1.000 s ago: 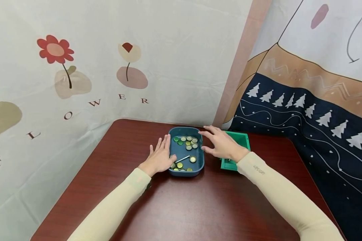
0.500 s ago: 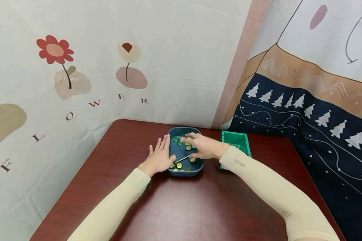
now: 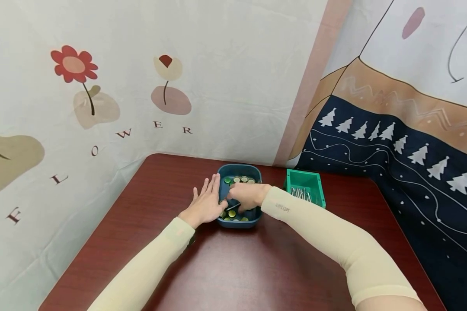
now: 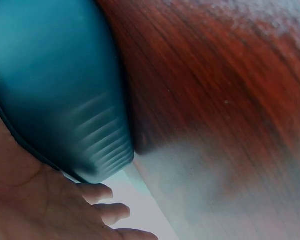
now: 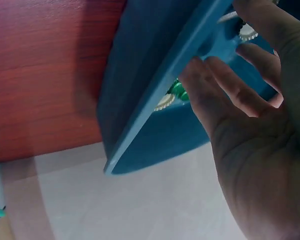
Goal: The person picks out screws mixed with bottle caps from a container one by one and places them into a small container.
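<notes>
A blue plastic tray [image 3: 239, 225] holds several bottle caps [image 3: 231, 213], gold and green, and a slim metal bolt [image 3: 233, 207]. My left hand [image 3: 205, 207] rests flat along the tray's left rim, its fingers straight; the left wrist view shows them by the tray's outer wall [image 4: 55, 75]. My right hand [image 3: 249, 194] reaches down into the tray, fingertips close by the bolt and covering part of it. In the right wrist view, thumb and fingers of that hand [image 5: 250, 115] are bent but apart, with a cap [image 5: 247, 32] showing between them.
A green box [image 3: 321, 190] with several metal bolts [image 3: 300, 193] stands right of the tray, under the right forearm's line. Both stand near the back edge of the dark red wooden table [image 3: 233, 268]. A printed cloth [image 3: 233, 86] hangs behind it.
My right hand has moved left from beside the green box and down into the blue tray, uncovering the bolts in the box. The left hand has stayed at the tray's left rim.
</notes>
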